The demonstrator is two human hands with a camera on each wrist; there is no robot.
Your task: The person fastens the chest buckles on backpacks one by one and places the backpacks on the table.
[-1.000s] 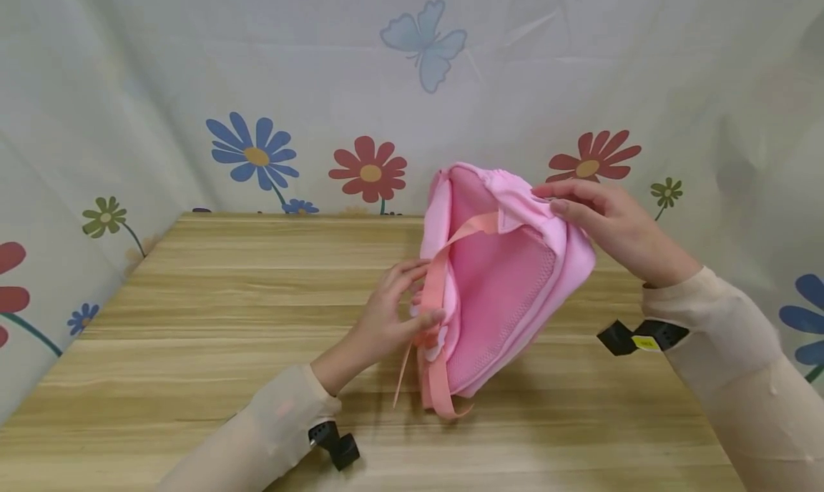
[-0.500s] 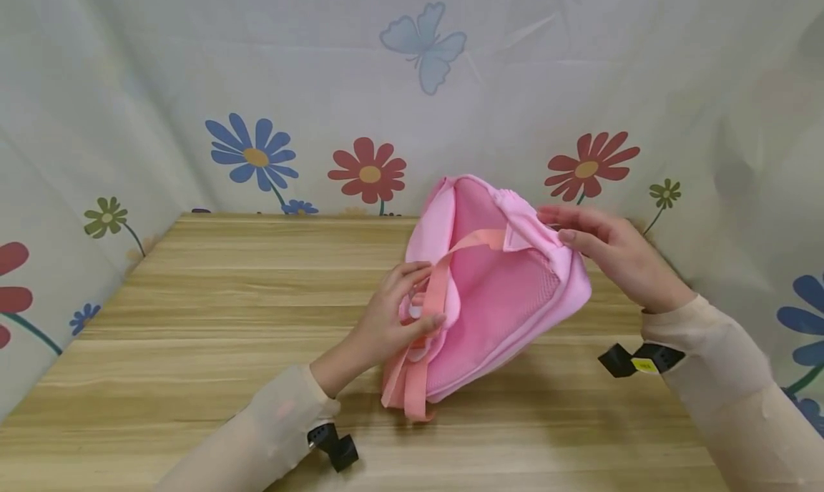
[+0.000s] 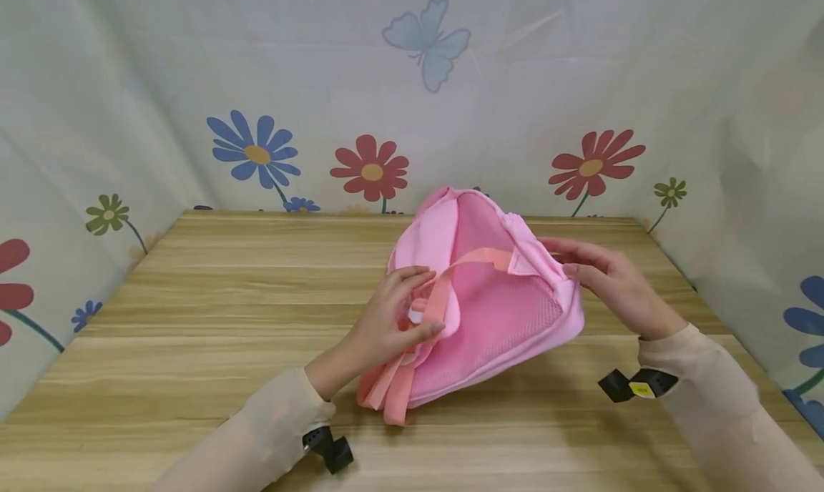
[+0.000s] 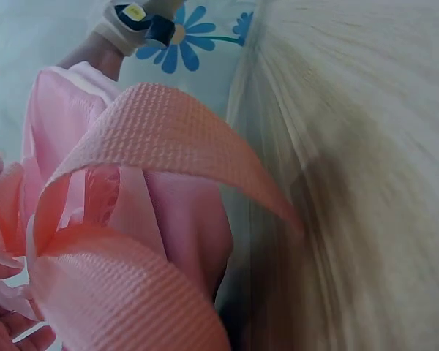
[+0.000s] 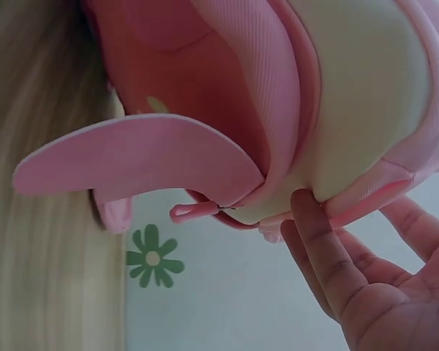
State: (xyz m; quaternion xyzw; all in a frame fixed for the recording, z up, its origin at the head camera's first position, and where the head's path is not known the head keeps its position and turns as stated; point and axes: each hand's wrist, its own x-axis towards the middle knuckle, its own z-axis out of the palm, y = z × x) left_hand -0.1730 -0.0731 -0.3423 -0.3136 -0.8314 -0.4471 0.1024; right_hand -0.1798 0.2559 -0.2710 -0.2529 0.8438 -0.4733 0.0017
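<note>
A pink backpack [image 3: 502,313] is held tilted over the table, its mesh-padded back and coral webbing straps [image 3: 439,292] facing me in the head view. My left hand [image 3: 386,320] grips the strap side, thumb and fingers around a strap near a pale buckle. In the left wrist view the straps [image 4: 154,131] loop large, and only fingertips show at the lower left. At the bag's right edge, my right hand [image 3: 608,281] pinches the fabric between thumb and fingers. The right wrist view shows the bag's other side, with a pink flap [image 5: 139,153] and a zip pull [image 5: 194,212].
A wood-grain table [image 3: 212,299] lies under the bag. Behind and beside it hangs a pale curtain [image 3: 309,56] printed with flowers and a butterfly. A small black camera sits on each wrist.
The backpack has turned and lowered: its right edge came down with my right hand, while its strap end swung left. My left hand has stayed almost in place.
</note>
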